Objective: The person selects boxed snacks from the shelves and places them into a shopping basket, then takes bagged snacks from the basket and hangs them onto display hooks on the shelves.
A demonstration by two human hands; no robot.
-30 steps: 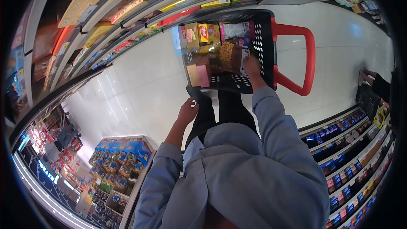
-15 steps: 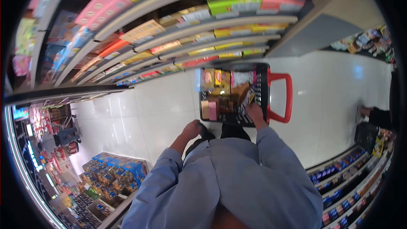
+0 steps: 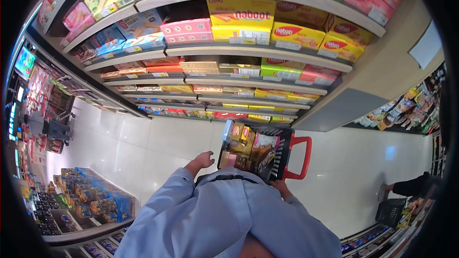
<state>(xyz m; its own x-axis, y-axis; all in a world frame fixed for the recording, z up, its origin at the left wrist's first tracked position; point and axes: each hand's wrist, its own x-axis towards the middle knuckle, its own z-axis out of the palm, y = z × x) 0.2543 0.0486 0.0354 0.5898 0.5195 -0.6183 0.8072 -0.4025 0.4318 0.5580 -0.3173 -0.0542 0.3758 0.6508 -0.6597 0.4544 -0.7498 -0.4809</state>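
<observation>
A black shopping basket with a red handle stands on the floor in front of me, its handle sticking out to the right. Inside lie several packaged goods, among them yellow packs, a pink box and a dark packet with white lettering. My left hand hangs to the left of the basket, empty, with its fingers loosely apart. Beside the basket's near right corner is my right hand; its fingers are small and partly hidden, and whether it touches the rim is unclear.
Shelves of boxed wafers rise just ahead. A display of jars stands at lower left, and low shelves at lower right. Another person's leg and a dark basket are at right; a further person is far left.
My right hand has come out of the basket, away from the dark packet, to its near corner. My left hand has lifted slightly away. The view has tilted up towards the shelves.
</observation>
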